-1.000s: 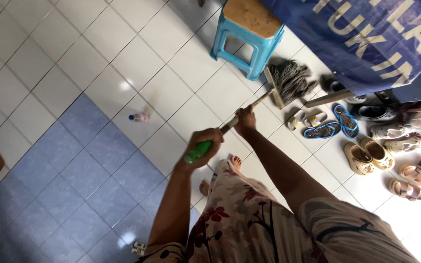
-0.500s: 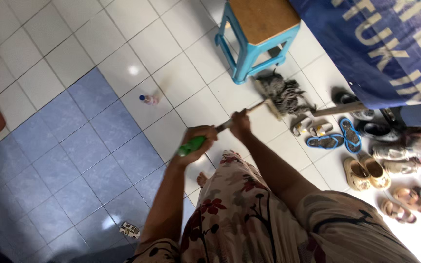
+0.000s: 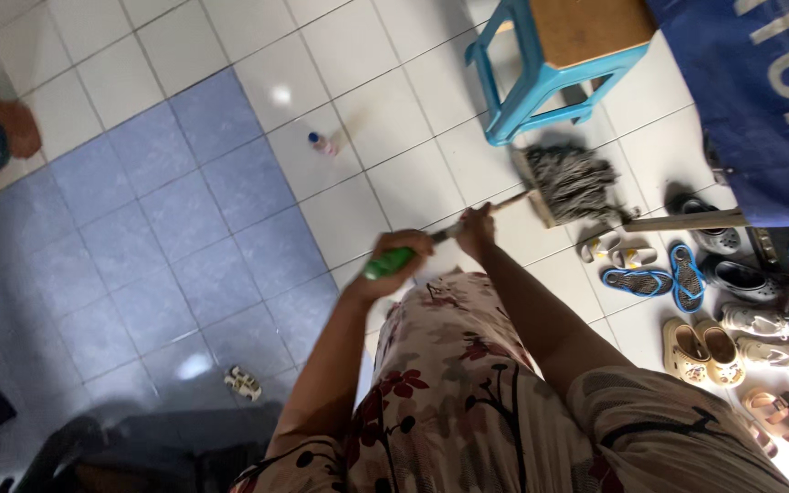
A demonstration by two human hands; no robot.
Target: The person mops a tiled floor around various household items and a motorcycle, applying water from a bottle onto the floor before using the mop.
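The blue plastic stool with a brown wooden seat (image 3: pixel 559 68) stood on the white tiled floor (image 3: pixel 394 100), my grey string mop head (image 3: pixel 575 183) resting just beside its legs. My right hand (image 3: pixel 477 230) gripped the mop's wooden shaft (image 3: pixel 495 208), and my left hand (image 3: pixel 399 260) was wrapped around its green handle end (image 3: pixel 383 266).

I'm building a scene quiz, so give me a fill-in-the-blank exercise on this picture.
1. Both hands hold a ____ by its handle.
2. The left hand closes on the handle's ____ end.
3. The mop head lies beside a ____ stool.
4. The small bottle stands on a ____ tile.

Missing: mop; green; blue; white
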